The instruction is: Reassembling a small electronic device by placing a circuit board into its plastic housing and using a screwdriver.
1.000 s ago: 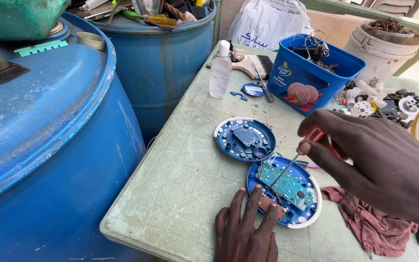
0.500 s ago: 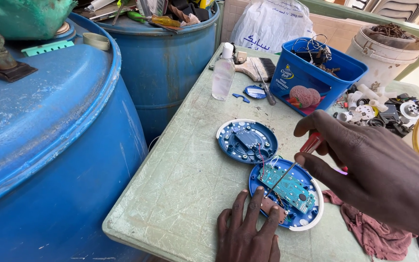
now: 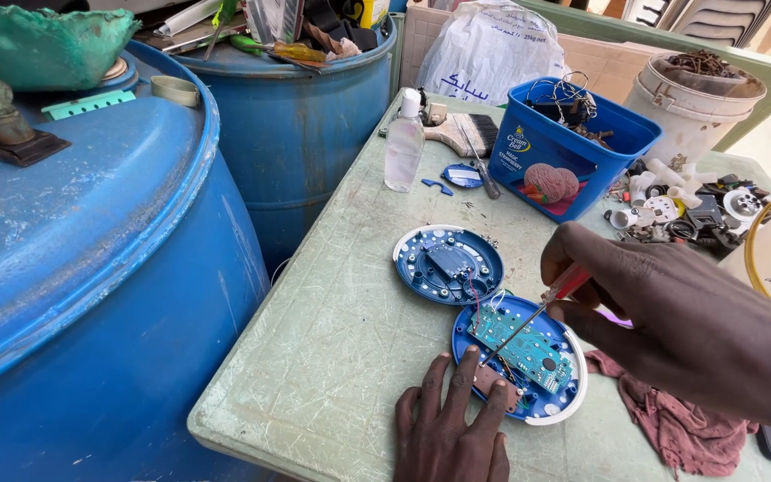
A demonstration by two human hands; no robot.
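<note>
My right hand (image 3: pixel 662 312) grips a thin red-handled screwdriver (image 3: pixel 564 287), whose metal tip reaches down to the green circuit board (image 3: pixel 519 344). The board lies inside a round blue casing half with a white rim (image 3: pixel 568 400). My left hand (image 3: pixel 452 428) rests flat on the table, its fingertips pressing the near edge of that casing. The other round blue casing half (image 3: pixel 448 263) lies just behind, joined to the first by thin wires (image 3: pixel 479 299).
Big blue drums (image 3: pixel 91 268) stand left of the pale green table (image 3: pixel 341 330). On the table: a clear bottle (image 3: pixel 403 143), a paintbrush (image 3: pixel 466 129), a blue tub of wires (image 3: pixel 573 143), a white bucket (image 3: pixel 693 103), small parts (image 3: pixel 689 210), a red rag (image 3: pixel 680 428).
My right hand has brought the screwdriver back down, so its tip again touches the circuit board. The view has shifted a little; my left hand stays on the casing.
</note>
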